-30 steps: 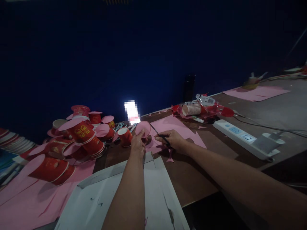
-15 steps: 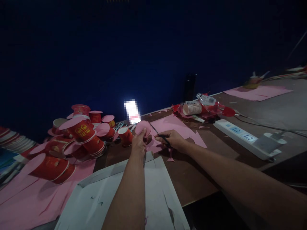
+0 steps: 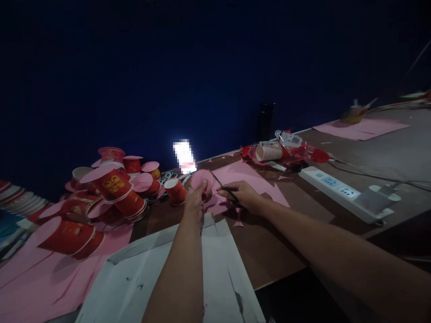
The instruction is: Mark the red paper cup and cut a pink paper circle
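My left hand (image 3: 195, 200) pinches a round pink paper disc (image 3: 201, 179), thumb across its face. Whether something sits behind the disc is hidden. In my right hand (image 3: 240, 193) is a slender dark tool (image 3: 219, 181), its far end close to the disc's right edge; its exact kind does not show. Just left of my left hand a red paper cup (image 3: 175, 192) stands with its mouth uncovered. Pink paper sheets (image 3: 249, 179) lie beneath and beyond my right hand, with a small pink offcut (image 3: 239, 218) nearer me.
At left, several red cups (image 3: 114, 184) with pink discs are piled on pink paper (image 3: 50, 287). A white box lid (image 3: 134, 278) lies under my left forearm. To the right are a power strip (image 3: 340, 195) and bagged paper cups (image 3: 269, 152). A phone (image 3: 184, 156) glows behind.
The pink disc in my left hand has shifted very slightly to the right. The dark tool stays beside it, and both hands keep their grips.
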`<state>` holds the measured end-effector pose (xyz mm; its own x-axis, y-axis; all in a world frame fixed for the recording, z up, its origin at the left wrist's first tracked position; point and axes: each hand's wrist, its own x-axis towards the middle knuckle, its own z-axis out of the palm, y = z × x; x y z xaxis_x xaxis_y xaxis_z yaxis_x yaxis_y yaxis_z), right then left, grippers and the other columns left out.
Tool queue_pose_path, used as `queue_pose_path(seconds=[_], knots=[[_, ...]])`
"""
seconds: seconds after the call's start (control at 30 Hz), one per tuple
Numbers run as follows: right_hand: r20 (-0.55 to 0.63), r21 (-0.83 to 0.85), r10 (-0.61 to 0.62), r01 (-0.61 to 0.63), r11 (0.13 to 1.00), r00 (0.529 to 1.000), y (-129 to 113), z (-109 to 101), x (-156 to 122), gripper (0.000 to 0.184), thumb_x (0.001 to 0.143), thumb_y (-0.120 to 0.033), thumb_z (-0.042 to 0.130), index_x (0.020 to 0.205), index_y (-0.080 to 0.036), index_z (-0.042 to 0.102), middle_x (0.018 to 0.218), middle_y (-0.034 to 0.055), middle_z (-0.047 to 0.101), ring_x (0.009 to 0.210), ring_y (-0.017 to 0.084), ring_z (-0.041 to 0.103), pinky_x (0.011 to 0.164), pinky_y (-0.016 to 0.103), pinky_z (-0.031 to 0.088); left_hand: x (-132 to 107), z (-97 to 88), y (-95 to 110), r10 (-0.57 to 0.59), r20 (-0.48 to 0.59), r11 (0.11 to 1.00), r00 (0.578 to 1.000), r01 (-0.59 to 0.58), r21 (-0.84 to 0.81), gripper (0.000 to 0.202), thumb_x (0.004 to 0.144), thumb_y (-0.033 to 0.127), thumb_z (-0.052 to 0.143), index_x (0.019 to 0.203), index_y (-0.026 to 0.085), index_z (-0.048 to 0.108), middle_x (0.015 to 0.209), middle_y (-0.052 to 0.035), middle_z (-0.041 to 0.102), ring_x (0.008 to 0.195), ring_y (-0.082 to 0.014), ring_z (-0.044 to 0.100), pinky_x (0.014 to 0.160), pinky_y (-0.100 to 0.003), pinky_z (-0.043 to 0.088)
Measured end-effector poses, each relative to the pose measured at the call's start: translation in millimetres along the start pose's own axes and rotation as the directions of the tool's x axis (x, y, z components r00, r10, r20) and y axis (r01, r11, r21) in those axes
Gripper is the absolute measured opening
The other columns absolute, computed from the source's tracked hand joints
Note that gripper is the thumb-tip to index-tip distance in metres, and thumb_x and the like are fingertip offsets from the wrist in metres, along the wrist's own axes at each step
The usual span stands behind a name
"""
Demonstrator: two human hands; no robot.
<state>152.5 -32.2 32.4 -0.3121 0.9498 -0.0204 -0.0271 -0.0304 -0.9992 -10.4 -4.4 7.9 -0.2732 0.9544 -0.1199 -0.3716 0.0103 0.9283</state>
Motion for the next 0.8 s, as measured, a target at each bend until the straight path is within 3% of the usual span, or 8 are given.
queue_pose_path(seconds=[0.13,0.47,0.8], knots=[[0.025,0.042,-0.001,0.000,0.999,1.000,0.9,-0.3,0.2,0.051,0.059,-0.046,0.079,0.094,-0.010,0.073,0.058,-0.0043,0.052,0.049,0.005,0.045,0.052,0.023,0.046,-1.2,0.7,0.3,0.021,0.001,1.000,1.000,-0.021,-0.021,0.044,0.050,0.040,0.083,0.063,0.017,0.048,0.044,0.0069,0.045,0.036,-0.0065,0.043,0.038,-0.019,0.036],[0.025,0.052,-0.003,0.002,0.999,1.000,0.8,-0.7,-0.5,0.050,0.060,-0.047,0.080,0.094,-0.011,0.073,0.058,-0.0039,0.052,0.052,0.006,0.046,0.052,0.023,0.047,-2.5,4.0,2.1,0.015,0.008,0.992,1.000,-0.014,-0.128,0.045,0.046,0.033,0.085,0.073,0.017,0.052,0.050,0.0065,0.050,0.039,-0.0069,0.046,0.042,-0.021,0.041],[0.027,0.049,0.021,-0.022,0.999,0.999,-4.9,0.9,-3.3,0.054,0.058,-0.048,0.080,0.095,-0.010,0.072,0.058,-0.0035,0.054,0.051,0.006,0.044,0.050,0.023,0.046,-0.1,2.5,1.5,-0.005,-0.036,0.992,0.999,0.001,-0.123,0.045,0.045,0.031,0.085,0.073,0.016,0.053,0.052,0.0060,0.052,0.040,-0.0062,0.047,0.039,-0.018,0.037]])
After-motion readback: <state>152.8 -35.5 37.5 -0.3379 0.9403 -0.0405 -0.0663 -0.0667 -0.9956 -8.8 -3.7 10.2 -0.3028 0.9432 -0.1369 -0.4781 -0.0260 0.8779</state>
